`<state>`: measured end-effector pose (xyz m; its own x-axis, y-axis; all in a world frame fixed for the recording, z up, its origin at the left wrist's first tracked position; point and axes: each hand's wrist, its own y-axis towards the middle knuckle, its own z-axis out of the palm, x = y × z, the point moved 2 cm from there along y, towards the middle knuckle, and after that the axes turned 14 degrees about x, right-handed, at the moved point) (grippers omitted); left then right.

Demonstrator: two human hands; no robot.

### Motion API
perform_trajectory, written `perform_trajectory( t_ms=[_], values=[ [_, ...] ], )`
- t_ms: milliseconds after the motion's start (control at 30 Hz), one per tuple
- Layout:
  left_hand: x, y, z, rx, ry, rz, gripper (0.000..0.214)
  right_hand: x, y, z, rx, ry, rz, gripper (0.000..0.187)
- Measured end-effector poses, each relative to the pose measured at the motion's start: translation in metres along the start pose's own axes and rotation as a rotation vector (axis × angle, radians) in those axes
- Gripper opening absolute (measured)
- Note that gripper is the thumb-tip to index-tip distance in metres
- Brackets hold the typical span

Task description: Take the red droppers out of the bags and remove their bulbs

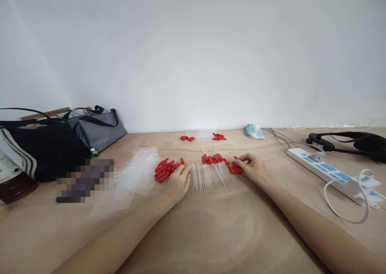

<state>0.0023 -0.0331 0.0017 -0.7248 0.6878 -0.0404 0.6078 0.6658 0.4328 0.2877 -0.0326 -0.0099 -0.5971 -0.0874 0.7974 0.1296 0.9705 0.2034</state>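
Observation:
A row of thin clear tubes lies side by side on the wooden table, with red rubber bulbs lined up behind it at the ends of more tubes. My left hand rests palm down between the tubes' left end and a heap of red bulbs. Its fingers stretch forward, fairly close together, and their undersides are hidden. At the right, my right hand has thumb and forefinger on a red bulb, above a few other bulbs.
Clear plastic bags lie left of the bulbs. Further back are a second set of tubes with red bulbs and a blue-white packet. Bags stand left; a power strip and black headset lie right.

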Motion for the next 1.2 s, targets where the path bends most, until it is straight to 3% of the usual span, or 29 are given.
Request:
perform_trajectory(
  t_ms=[67,267,400,467,667,800,900,1067,1200],
  values=[
    [-0.003,-0.002,-0.002,0.003,-0.030,0.021,0.026,0.005,-0.001,0.001,0.043,-0.058,-0.031,0.027],
    [-0.007,-0.008,-0.012,0.041,-0.128,0.048,0.032,0.014,-0.004,0.006,0.008,-0.425,-0.121,0.027],
    [-0.005,-0.010,-0.014,0.051,-0.193,0.025,0.029,0.016,-0.003,0.004,-0.025,-0.445,-0.109,0.030],
    [-0.003,-0.011,-0.014,0.040,-0.234,-0.002,0.025,0.020,0.001,0.003,-0.001,-0.430,-0.049,0.028],
    [0.002,-0.010,-0.023,-0.086,-0.198,-0.006,0.024,0.036,0.037,0.008,0.264,-0.478,0.261,0.020],
    [0.004,-0.011,-0.027,-0.128,-0.078,-0.049,0.023,0.041,0.061,0.019,0.391,-0.515,0.392,0.026],
    [0.003,-0.012,-0.028,-0.127,-0.038,-0.072,0.023,0.046,0.069,0.024,0.446,-0.547,0.428,0.019],
    [0.002,-0.012,-0.027,-0.114,-0.036,-0.065,0.023,0.062,0.064,0.018,0.505,-0.542,0.393,0.013],
    [0.002,-0.011,-0.026,-0.128,-0.008,-0.070,0.026,0.079,0.037,0.012,0.441,-0.487,0.199,0.021]
  ],
)
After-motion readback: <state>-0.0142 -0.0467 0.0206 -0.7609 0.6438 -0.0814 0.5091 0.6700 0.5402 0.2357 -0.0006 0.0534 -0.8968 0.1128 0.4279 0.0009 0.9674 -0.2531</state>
